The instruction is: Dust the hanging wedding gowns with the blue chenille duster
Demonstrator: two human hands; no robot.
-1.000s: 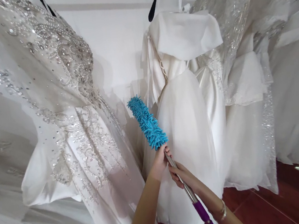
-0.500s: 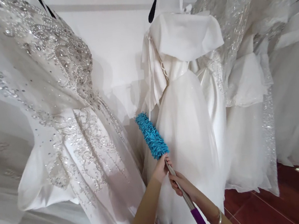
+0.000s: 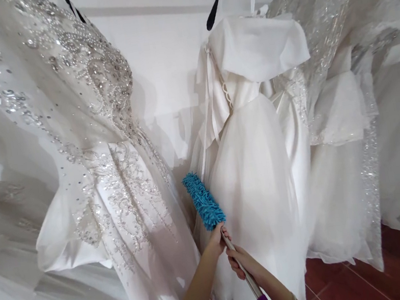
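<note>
The left hand (image 3: 218, 238) and right hand (image 3: 242, 262), both wrapped around the pole (image 3: 254, 286), have lowered the blue duster (image 3: 204, 201) along the plain dress (image 3: 254, 167), so it now lies by that dress's left edge, farther below its waist (image 3: 247, 97), contact unclear.

"Where's the duster (image 3: 204, 201)?"
"At six, pointing to eleven, between one dress (image 3: 132, 194) at nine and another dress (image 3: 254, 162) at three."
"Hands?"
"Both around its pole (image 3: 252, 282): left hand (image 3: 218, 240) nearer eleven, right hand (image 3: 243, 263) nearer five."
"Beyond?"
"Wall (image 3: 166, 40) behind, at twelve; more dresses (image 3: 348, 174) farther out at three; floor (image 3: 336, 287) beneath, at five."
</note>
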